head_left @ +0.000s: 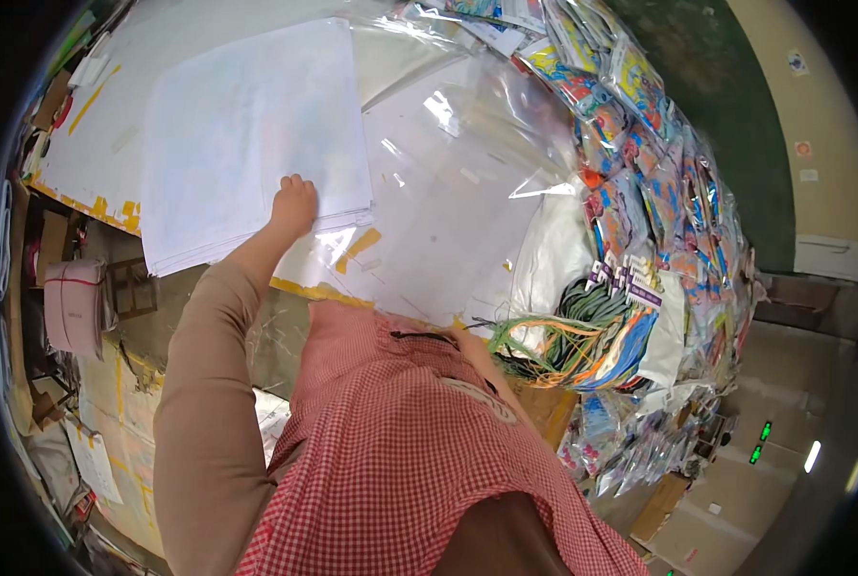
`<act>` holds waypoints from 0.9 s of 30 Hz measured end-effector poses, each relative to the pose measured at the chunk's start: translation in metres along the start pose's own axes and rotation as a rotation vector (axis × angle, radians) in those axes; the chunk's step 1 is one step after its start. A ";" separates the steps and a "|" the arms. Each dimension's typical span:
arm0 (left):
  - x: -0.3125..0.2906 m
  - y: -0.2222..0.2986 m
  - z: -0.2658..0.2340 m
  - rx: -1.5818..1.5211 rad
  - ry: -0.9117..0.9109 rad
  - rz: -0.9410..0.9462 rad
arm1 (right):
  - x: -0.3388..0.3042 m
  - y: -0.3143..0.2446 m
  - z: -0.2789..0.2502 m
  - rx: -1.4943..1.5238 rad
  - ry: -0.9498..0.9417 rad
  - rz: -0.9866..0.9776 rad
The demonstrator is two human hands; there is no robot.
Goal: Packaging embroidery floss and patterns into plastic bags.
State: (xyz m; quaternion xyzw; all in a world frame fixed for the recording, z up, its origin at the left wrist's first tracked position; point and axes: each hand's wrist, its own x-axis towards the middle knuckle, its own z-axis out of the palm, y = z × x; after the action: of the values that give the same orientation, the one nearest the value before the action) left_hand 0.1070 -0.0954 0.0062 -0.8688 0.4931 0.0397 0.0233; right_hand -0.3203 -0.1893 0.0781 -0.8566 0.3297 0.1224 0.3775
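Observation:
My left hand [295, 204] rests on the right part of a stack of large white sheets [208, 144]. Its fingers are curled in and their tips are hidden, so what they may hold does not show. The stack's layered lower edges hang a little over the table's near edge. Low at that same edge, close to the apron, is my right hand [459, 338]; only a bit of it and the forearm show, and its fingers are hidden. To its right lies a bundle of green, orange, blue and black cords [582, 336] with purple-and-white tags.
Clear plastic film covers the pale table [438, 202], whose edge carries yellow tape. Many colourful plastic-wrapped packets [640, 163] are heaped along the right side, beside a white plastic bag [554, 250]. A pink folded bundle [73, 307] sits below the table at left.

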 end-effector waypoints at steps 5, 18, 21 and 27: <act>0.015 -0.038 -0.012 -0.245 -0.316 -0.104 | 0.003 -0.004 -0.002 -0.040 -0.027 0.047; -0.095 0.090 -0.101 -0.842 -0.515 0.553 | 0.065 -0.053 -0.061 -0.159 0.553 -0.383; -0.103 0.101 -0.093 -0.771 -0.478 0.557 | 0.088 -0.024 -0.051 -0.143 0.384 -0.443; -0.117 0.085 -0.099 -0.467 0.146 0.305 | 0.121 0.023 -0.033 0.444 0.327 0.182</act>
State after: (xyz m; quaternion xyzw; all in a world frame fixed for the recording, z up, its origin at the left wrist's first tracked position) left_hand -0.0214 -0.0466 0.1150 -0.7668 0.5960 0.0928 -0.2194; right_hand -0.2457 -0.2817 0.0323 -0.7282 0.4803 -0.0592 0.4853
